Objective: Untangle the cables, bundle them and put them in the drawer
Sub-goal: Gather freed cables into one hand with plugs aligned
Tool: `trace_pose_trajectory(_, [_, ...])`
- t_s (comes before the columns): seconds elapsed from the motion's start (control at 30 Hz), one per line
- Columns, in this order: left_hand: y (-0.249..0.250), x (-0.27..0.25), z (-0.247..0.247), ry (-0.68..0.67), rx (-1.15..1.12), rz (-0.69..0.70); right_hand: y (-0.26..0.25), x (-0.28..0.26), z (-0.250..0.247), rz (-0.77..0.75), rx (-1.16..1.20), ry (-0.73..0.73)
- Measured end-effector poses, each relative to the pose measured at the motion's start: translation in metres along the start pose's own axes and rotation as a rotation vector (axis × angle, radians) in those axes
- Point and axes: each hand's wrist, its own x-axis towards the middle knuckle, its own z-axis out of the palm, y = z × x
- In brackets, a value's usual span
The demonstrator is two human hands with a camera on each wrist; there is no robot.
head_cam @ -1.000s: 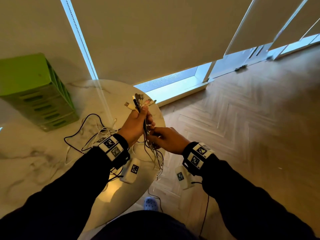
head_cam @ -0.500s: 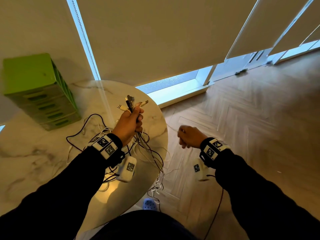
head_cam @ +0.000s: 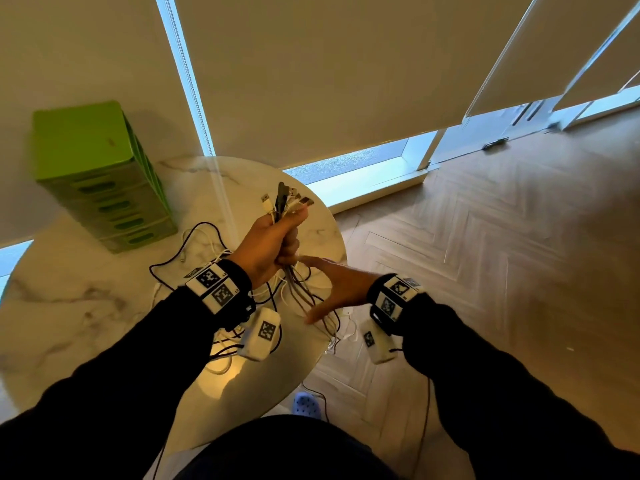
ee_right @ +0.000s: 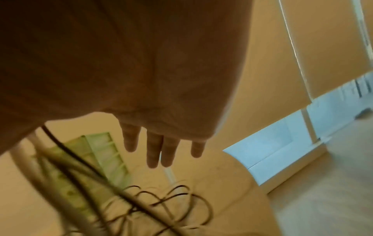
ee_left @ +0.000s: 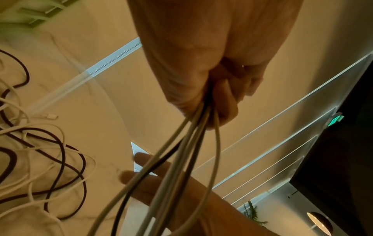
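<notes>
Looking like a home living space, not a lab or shop. Herringbone wood floor [head_cam: 485, 271] running up to floor-to-ceiling windows, beige roller blinds [head_cam: 329, 81] hanging most of the way down with a bead chain [head_cam: 194, 98] dangling. Round marble-look tabletop [head_cam: 69, 306] sitting by the glass, green plastic drawer unit [head_cam: 100, 178] standing on it. Potted plant [ee_left: 252, 214] and round lamp [ee_left: 319, 223] showing in the left wrist view.

The person wears black sleeves [head_cam: 121, 368], dark trousers [head_cam: 277, 448] and a blue perforated clog [head_cam: 306, 405], with a black strap on each wrist carrying white blocks [head_cam: 214, 287] printed with black-and-white square markers.
</notes>
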Motion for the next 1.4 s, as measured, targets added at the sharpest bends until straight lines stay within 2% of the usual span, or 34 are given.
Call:
trace_pose_trajectory(0.07, [0.003,-0.005,-0.001,-0.007,0.059,0.024,-0.022,0.012,0.008,-0.026,0.112,-0.087])
trace_pose_trajectory(0.17, [0.013,-0.011,-0.01,-0.015,0.039,0.016,-0.033,0.023,0.02,-0.022,0.107,-0.286])
trace_pose_trajectory(0.23, [0.021,-0.013,-0.026,-0.007,-0.004,-0.028,-0.023,0.028,0.024,0.091,0.086,-0.439])
trace_pose_trajectory(0.3, [0.027,-0.016,-0.045,-0.004,-0.065,-0.062,-0.005,0.028,0.021,0.229,0.016,-0.496])
trace_pose_trajectory(0.37, [0.032,-0.021,-0.061,-0.003,-0.132,-0.079,0.011,0.03,0.013,0.282,-0.06,-0.407])
trace_pose_trajectory(0.43, [0.036,-0.026,-0.074,0.024,-0.21,-0.053,0.021,0.035,0.005,0.284,-0.089,-0.166])
trace_pose_trajectory(0.5, [0.04,-0.026,-0.083,0.085,-0.312,0.032,0.024,0.039,0.003,0.231,-0.206,0.112])
trace_pose_trajectory(0.53, [0.042,-0.025,-0.087,0.129,-0.365,0.09,0.02,0.042,0.006,0.192,-0.282,0.192])
trace_pose_trajectory(0.57, [0.044,-0.024,-0.09,0.175,-0.412,0.149,0.014,0.044,0.012,0.155,-0.331,0.209])
trace_pose_trajectory(0.7, [0.048,-0.016,-0.1,0.353,-0.523,0.303,-0.024,0.051,0.057,-0.015,-0.469,-0.056])
trace_pose_trajectory(0.8, [0.037,-0.013,-0.102,0.422,-0.461,0.304,-0.05,0.055,0.098,-0.13,-0.561,-0.275])
trace_pose_trajectory(0.9, [0.022,-0.016,-0.104,0.399,-0.311,0.231,-0.06,0.06,0.121,-0.163,-0.634,-0.459])
trace_pose_trajectory(1.03, [0.015,-0.029,-0.112,0.311,-0.225,0.13,-0.041,0.061,0.102,-0.122,-0.329,-0.59])
trace_pose_trajectory(1.1, [0.014,-0.035,-0.117,0.302,-0.203,0.104,-0.028,0.063,0.078,-0.078,-0.174,-0.523])
trace_pose_trajectory(1.2, [0.011,-0.04,-0.126,0.347,-0.187,0.094,-0.016,0.076,0.04,0.133,0.079,-0.239])
trace_pose_trajectory(1.23, [0.009,-0.041,-0.128,0.363,-0.19,0.092,-0.009,0.084,0.032,0.195,0.063,-0.149])
trace_pose_trajectory(1.27, [0.007,-0.042,-0.13,0.381,-0.193,0.088,-0.001,0.094,0.027,0.229,-0.058,-0.102])
trace_pose_trajectory(1.33, [0.002,-0.042,-0.133,0.402,-0.184,0.081,0.014,0.109,0.029,0.242,-0.39,-0.143])
trace_pose_trajectory(1.4, [-0.002,-0.042,-0.134,0.431,-0.159,0.076,0.023,0.123,0.041,0.217,-0.502,-0.22])
